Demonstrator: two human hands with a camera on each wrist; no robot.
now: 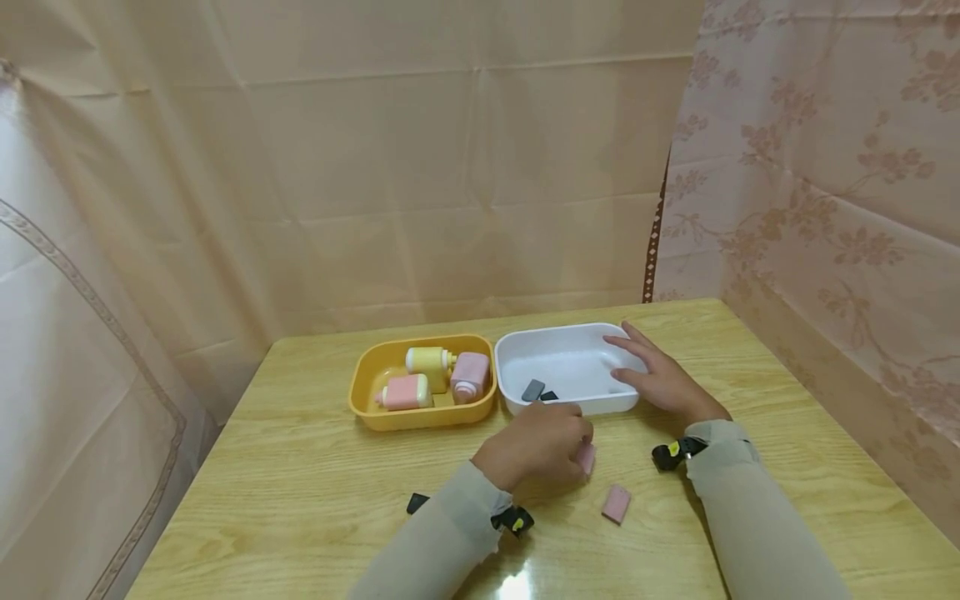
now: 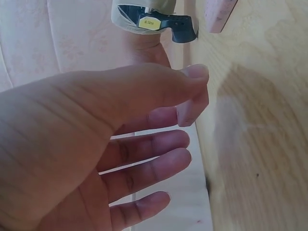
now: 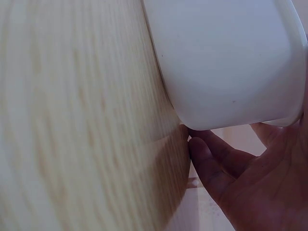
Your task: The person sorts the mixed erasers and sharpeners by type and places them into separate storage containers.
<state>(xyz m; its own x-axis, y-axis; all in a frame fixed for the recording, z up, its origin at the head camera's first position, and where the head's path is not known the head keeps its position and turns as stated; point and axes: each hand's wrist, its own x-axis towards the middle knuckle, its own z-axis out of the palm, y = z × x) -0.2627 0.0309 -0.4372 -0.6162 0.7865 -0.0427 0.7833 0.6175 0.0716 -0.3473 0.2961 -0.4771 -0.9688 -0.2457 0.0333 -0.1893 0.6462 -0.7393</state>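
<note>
My left hand point(image 1: 542, 443) pinches a small pink rectangular block point(image 1: 586, 459) between thumb and forefinger, just above the table in front of the white basin. The left wrist view shows the block's end point(image 2: 193, 108) by the thumb tip, the other fingers loosely bent. My right hand point(image 1: 662, 377) holds the right end of the white basin point(image 1: 573, 406), thumb and some fingers over the rim. Other fingers point(image 3: 211, 161) lie against its outside, low by the table. A grey block point(image 1: 533, 390) and a black block point(image 1: 550, 396) lie inside, near the front left.
A second pink block point(image 1: 617, 504) lies on the table point(image 1: 300, 467) between my forearms. Beside my left sleeve lies a black block point(image 1: 417, 502). Left of the white basin, a yellow basin point(image 1: 420, 419) holds a yellow bottle point(image 1: 429, 361) and two pink ones. Curtains hang behind.
</note>
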